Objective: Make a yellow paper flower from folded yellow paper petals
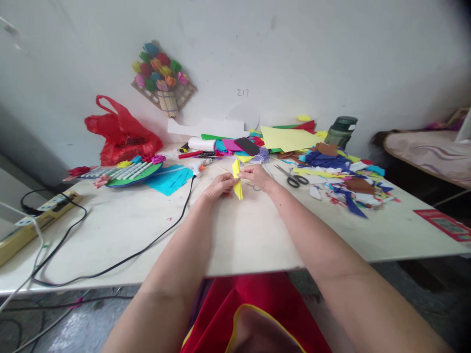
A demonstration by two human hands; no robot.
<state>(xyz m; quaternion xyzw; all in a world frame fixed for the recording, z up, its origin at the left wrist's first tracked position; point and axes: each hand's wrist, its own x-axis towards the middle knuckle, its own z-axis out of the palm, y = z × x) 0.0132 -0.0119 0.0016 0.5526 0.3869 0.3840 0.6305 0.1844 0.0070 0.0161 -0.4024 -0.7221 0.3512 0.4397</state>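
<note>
1. The yellow paper (236,169) is a narrow, folded strip held over the middle of the table (253,235), between the two hands.
2. Its long axis runs near to far, with the far end leaning slightly left and the near end slightly right. Which end counts as its front, I cannot tell.
3. The left hand (222,186) pinches the paper's left side around the middle, fingers curled.
4. The right hand (256,176) grips it from the right, a little farther along, between thumb and fingers.
5. Just right of the right hand, the scissors (293,180) lie with blades apart, tips pointing far and left, handles near and right.
6. Farther right spreads a heap of scraps (327,159), blue, brown, white and yellow among them; the green bottle (342,131) stands at its far side.
7. Beyond the hands are the phone (247,145) and a large pale yellow sheet (289,138).
8. Left of the hands lies the glue gun (197,168), its black cord (142,252) curving near and left. Beside it are blue sheets (171,180), then the green board (136,174) with paper flowers, and the red bag (127,137) behind.
</note>
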